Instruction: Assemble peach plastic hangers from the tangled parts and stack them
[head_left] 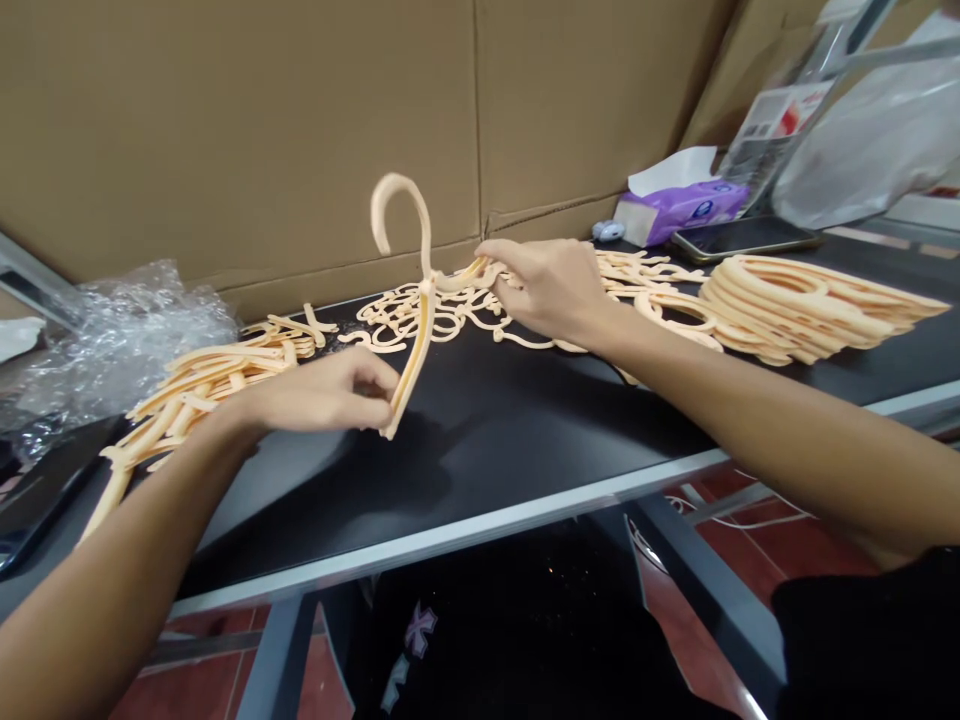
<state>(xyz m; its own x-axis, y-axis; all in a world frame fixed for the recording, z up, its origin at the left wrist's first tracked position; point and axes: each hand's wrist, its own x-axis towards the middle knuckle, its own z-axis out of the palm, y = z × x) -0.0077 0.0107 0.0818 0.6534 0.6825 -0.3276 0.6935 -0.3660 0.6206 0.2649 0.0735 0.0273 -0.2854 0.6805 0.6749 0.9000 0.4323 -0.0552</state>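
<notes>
I'm curling my left hand (322, 392) shut on a hanger (414, 345). My right hand (547, 288) pinches its other arm.

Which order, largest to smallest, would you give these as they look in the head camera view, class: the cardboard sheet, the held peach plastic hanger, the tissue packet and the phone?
1. cardboard sheet
2. peach plastic hanger
3. tissue packet and phone: too alike to rank.
</notes>
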